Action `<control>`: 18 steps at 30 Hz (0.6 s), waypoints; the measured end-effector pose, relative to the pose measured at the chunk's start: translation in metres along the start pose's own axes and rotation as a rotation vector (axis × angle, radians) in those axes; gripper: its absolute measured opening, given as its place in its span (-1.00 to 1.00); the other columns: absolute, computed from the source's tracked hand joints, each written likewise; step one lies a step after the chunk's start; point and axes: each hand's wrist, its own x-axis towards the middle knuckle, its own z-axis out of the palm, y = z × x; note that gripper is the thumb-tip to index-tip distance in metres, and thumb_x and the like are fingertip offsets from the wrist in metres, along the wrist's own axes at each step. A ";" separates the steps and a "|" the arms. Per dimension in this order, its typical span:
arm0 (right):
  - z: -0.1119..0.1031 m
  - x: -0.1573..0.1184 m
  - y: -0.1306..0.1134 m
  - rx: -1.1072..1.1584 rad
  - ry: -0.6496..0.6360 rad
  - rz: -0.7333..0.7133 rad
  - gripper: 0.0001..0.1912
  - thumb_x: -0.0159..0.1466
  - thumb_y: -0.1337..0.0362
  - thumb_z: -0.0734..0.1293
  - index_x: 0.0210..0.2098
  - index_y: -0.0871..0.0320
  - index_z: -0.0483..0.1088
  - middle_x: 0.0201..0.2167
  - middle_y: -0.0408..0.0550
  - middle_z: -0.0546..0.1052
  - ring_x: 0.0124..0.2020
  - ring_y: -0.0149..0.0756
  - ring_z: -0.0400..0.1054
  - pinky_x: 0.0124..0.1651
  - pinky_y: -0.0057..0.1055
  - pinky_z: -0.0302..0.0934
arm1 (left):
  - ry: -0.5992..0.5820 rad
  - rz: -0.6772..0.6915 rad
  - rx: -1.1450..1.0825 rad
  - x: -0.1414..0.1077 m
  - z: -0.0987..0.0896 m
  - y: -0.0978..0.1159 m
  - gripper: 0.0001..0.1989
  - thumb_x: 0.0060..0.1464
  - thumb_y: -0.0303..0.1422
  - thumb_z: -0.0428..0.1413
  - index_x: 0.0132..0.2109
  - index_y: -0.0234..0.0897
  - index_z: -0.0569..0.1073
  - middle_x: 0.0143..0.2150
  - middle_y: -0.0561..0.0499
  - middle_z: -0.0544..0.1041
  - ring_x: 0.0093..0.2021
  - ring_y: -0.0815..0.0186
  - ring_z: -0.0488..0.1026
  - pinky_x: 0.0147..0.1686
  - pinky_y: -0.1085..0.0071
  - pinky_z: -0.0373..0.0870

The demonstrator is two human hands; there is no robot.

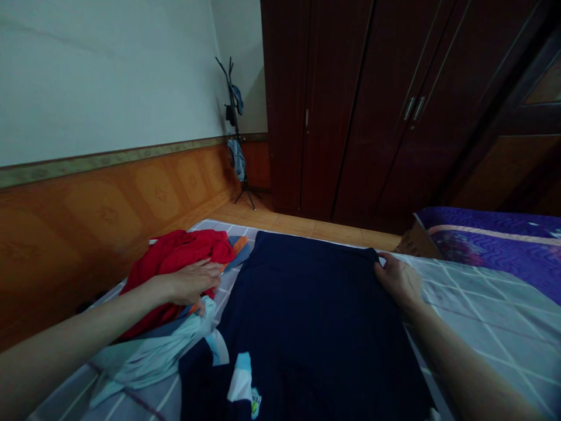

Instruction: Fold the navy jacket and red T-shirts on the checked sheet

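Observation:
A navy garment [307, 327] lies spread flat over the middle of a bed, with a white and blue printed patch near its lower edge. My right hand [398, 282] pinches its far right corner. My left hand [193, 282] rests flat on a crumpled red garment [173, 260], fingers together and nothing visibly gripped. Below that hand, a rumpled pale blue cloth [149, 356] lies against the navy garment's left side, with an orange and blue cloth [236, 250] partly under the red one.
The bed's grey checked sheet [482, 310] runs under everything, with a purple blanket [495, 245] at the right. A brown cardboard piece [416, 241] stands beside it. A wood-panelled wall [109, 204] borders the left side. Beyond stand a coat rack [236, 134] and a dark wardrobe [350, 105].

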 end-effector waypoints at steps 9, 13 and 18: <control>0.004 0.001 0.003 0.012 0.011 0.002 -0.57 0.27 0.13 0.13 0.07 0.09 0.36 -0.27 0.09 0.56 -0.22 0.03 0.44 -0.32 -0.24 0.18 | 0.056 0.022 0.052 0.020 0.019 0.000 -0.04 -0.50 -0.49 0.35 0.18 -0.07 0.31 0.31 -0.18 0.17 0.33 -0.09 -0.04 0.24 -0.10 -0.27; 0.007 0.002 0.004 -0.001 0.023 -0.008 -0.56 0.27 0.12 0.13 0.05 0.11 0.38 -0.25 0.13 0.56 -0.22 0.06 0.44 -0.32 -0.22 0.17 | 0.016 -0.083 0.042 0.052 0.015 0.001 -0.06 -0.58 -0.44 0.40 0.11 -0.08 0.39 0.25 -0.21 0.28 0.31 -0.18 -0.01 0.23 -0.14 -0.42; 0.009 0.004 0.006 0.008 0.033 -0.003 -0.57 0.25 0.12 0.13 0.03 0.08 0.40 -0.26 0.12 0.56 -0.22 0.07 0.44 -0.32 -0.21 0.18 | -0.023 -0.224 0.085 0.057 0.003 0.004 -0.15 -0.48 -0.47 0.37 0.11 -0.16 0.40 0.24 -0.25 0.28 0.30 -0.21 0.01 0.21 -0.19 -0.37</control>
